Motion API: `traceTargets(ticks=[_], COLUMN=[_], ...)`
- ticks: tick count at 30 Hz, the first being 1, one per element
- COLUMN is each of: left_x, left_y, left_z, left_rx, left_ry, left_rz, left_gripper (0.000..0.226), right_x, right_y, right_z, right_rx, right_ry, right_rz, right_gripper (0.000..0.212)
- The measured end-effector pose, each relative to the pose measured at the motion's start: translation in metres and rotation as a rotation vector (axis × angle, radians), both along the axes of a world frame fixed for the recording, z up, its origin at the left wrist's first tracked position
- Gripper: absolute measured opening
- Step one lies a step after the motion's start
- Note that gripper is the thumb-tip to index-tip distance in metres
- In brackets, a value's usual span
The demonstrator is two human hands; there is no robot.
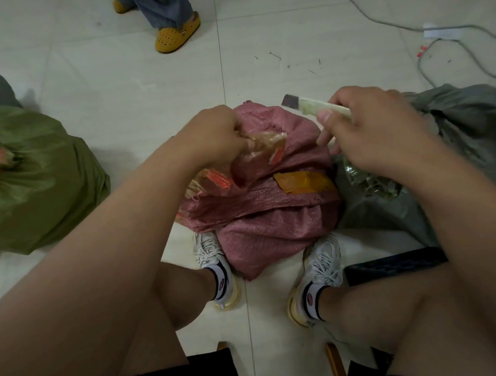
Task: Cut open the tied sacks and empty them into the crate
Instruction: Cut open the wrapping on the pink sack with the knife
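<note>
Green sack [41, 178] left of pink sack [270, 209], cut by frame edge. Grey sack [463, 118] right, cut off. Pink sack's tied neck hidden inside left hand [211, 133].

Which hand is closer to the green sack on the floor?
Left. The left hand grips the taped neck of the red sack, just right of the green sack. The right hand, holding the utility knife, is farther off, beyond the red sack.
</note>
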State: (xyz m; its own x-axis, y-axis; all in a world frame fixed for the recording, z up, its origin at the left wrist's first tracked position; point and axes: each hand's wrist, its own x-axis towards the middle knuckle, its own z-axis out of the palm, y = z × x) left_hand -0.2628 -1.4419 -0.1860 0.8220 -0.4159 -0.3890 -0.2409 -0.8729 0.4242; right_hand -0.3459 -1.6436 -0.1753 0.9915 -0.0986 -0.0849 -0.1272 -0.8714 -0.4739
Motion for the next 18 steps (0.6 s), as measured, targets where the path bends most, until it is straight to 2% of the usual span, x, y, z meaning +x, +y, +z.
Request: traceTargets(ticks=[3, 7, 10, 13, 15, 18], left_x=[-0.001, -0.006, -0.006, -0.002, -0.002, -0.002], left_y=[-0.001, -0.006, -0.008, -0.002, 0.003, 0.008], left_z=[0.003, 0.006, 0.006, 0.007, 0.006, -0.001], left_rx=[-0.16, -0.448, -0.531, -0.474, -0.309, -0.05], left_ry=[0.032, 0.191, 0.245, 0.273, 0.254, 0.151], left_rz=[0.081, 0.213, 0.238, 0.167, 0.06, -0.085], left_gripper=[0.017, 0.013, 0.013, 0.023, 0.033, 0.033], right_x=[0.003, 0.003, 0.007, 0.016, 0.02, 0.021], right_y=[0.005, 0.027, 0.04, 0.034, 0.026, 0.018], right_z=[-0.003, -0.005, -0.008, -0.011, -0.012, -0.015], right_rx=[0.202, 0.687, 0.937, 0.947, 0.83, 0.612], right_ry=[0.017, -0.007, 0.006, -0.045, -0.074, -0.13], right_rz=[-0.136, -0.299, -0.386, -0.418, -0.384, -0.325], right_gripper=[0.025, 0.022, 0.018, 0.021, 0.022, 0.021])
